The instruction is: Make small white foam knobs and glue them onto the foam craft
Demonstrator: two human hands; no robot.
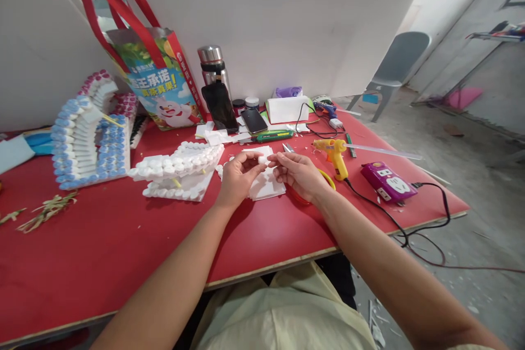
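Observation:
Both my hands meet over the red table (102, 240), just above a stack of white foam sheets (266, 186). My left hand (237, 176) and my right hand (297, 172) pinch a small white foam piece (261, 159) between their fingertips. To the left of my left hand lies a white curved foam model (180, 169) covered with small round pieces. A yellow ring (328, 179) sits partly hidden under my right wrist. Scissors (288, 148) lie just behind my hands.
A yellow glue gun (334, 154) and a purple power strip (388, 181) with black cables are at the right. A blue and white foam model (88, 139), a red-handled bag (158, 79), a flask (212, 65), phones (220, 106), a green knife (273, 135), and a white box (287, 108) stand behind. A grey chair (396, 65) is beyond the table.

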